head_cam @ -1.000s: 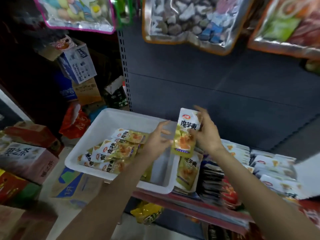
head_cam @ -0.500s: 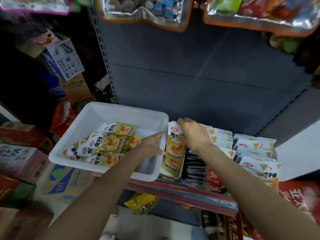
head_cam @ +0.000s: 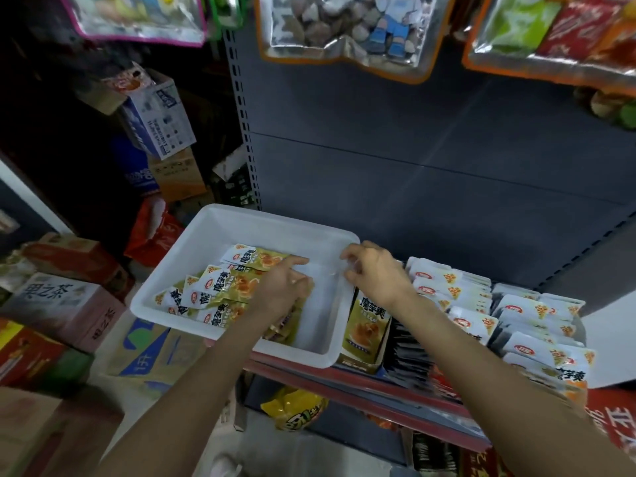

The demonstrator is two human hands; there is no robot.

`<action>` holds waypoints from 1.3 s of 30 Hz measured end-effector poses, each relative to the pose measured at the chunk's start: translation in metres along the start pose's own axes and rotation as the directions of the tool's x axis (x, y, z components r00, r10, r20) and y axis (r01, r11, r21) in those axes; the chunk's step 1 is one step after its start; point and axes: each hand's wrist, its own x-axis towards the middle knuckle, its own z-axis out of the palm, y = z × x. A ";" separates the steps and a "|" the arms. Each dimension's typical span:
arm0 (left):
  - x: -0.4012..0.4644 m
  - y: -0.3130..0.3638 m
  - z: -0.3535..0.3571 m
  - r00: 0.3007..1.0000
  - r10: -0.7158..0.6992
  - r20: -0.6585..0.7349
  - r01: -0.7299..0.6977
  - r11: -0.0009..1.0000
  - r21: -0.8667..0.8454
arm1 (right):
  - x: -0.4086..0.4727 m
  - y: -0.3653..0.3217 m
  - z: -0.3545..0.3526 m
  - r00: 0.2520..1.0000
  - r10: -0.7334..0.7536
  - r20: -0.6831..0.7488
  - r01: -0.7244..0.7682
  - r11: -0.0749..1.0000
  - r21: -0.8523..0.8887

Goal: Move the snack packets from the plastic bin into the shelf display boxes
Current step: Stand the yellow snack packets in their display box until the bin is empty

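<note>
A white plastic bin (head_cam: 241, 215) sits on the left end of the shelf with several yellow-green snack packets (head_cam: 220, 287) piled in its left half. My left hand (head_cam: 282, 290) lies inside the bin on top of those packets, index finger stretched out. My right hand (head_cam: 373, 273) hovers over the bin's right rim, fingers loosely curled and holding nothing. Just right of the bin, one packet (head_cam: 366, 321) stands upright at the front of a display box (head_cam: 361, 364). More rows of the same packets (head_cam: 447, 287) fill the boxes further right.
The dark shelf back panel (head_cam: 430, 149) rises behind the bin. Large snack bags (head_cam: 344, 29) hang overhead. Cardboard cartons (head_cam: 65, 301) are stacked on the floor at left. A yellow bag (head_cam: 296, 409) lies on the lower shelf under the red shelf edge (head_cam: 378, 387).
My right hand set the packet into the display box, let go and moved left over the bin's rim. My left hand went from the rim down onto the packets in the bin.
</note>
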 end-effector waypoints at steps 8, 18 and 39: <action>0.010 -0.050 -0.072 0.970 -0.123 -0.210 0.170 0.960 0.224 | 0.045 -0.046 0.083 0.975 0.155 0.161 -0.212 0.869 0.447; 0.038 -0.091 -0.105 0.955 -0.285 0.085 0.217 0.863 0.456 | 0.118 -0.059 0.162 0.950 0.167 0.263 -0.201 0.974 0.108; 0.029 -0.007 -0.041 0.999 0.030 0.032 -0.026 0.992 -0.125 | 0.048 -0.034 0.047 0.975 0.133 -0.179 -0.003 0.810 0.587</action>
